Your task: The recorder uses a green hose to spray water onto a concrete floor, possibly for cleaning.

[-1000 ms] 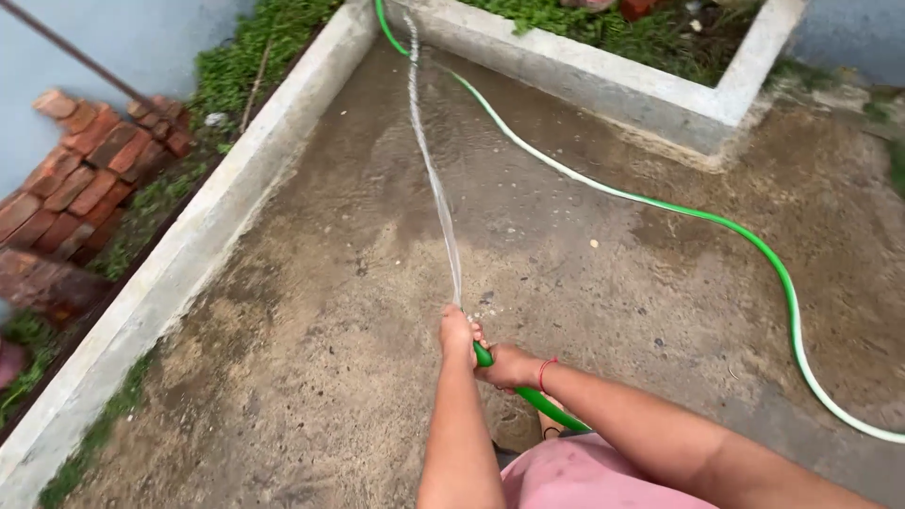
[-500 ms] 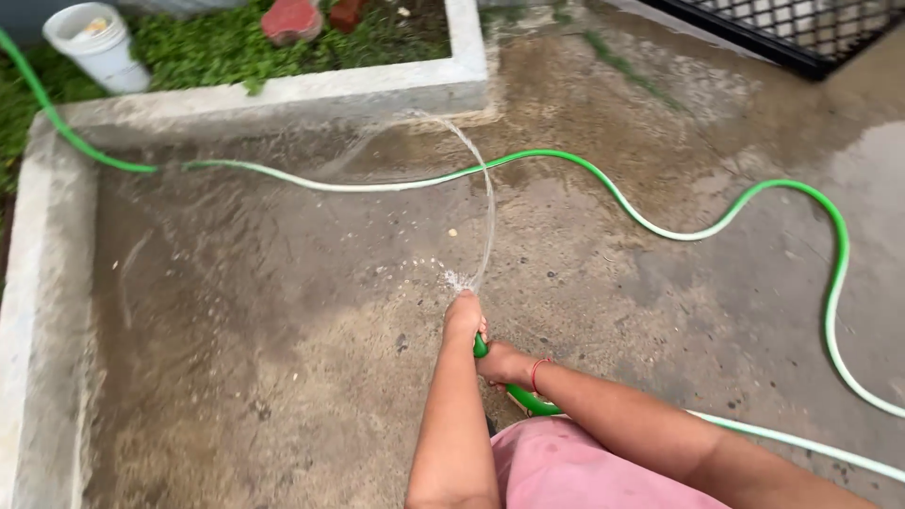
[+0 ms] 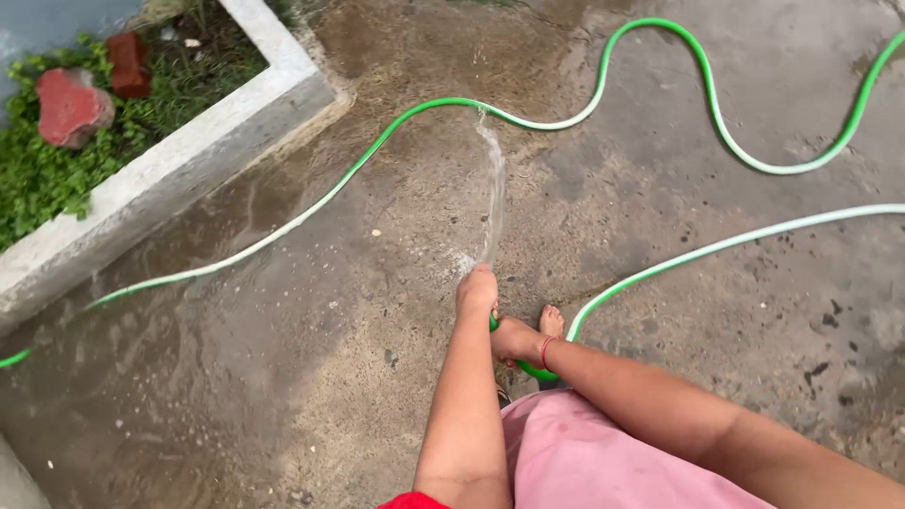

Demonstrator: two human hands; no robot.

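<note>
A long green hose (image 3: pixel 650 66) snakes over the wet concrete floor (image 3: pixel 283 311). My left hand (image 3: pixel 477 290) is closed over the hose's end, thumb at the mouth. My right hand (image 3: pixel 516 339), with a red thread at the wrist, grips the hose just behind it. A thin jet of water (image 3: pixel 491 188) shoots forward from the end and lands near a loop of the hose. My bare foot (image 3: pixel 551 321) stands beside the hose under my hands.
A raised concrete kerb (image 3: pixel 179 165) runs along the upper left, bordering a green bed with a red stone (image 3: pixel 72 104) and a red brick (image 3: pixel 126 64). Hose loops cross the floor ahead and to the right.
The view has swung to the right along the floor. The white bucket and black grate have left the picture. The water jet now falls shorter, straight ahead. Both hands keep hold of the hose.
</note>
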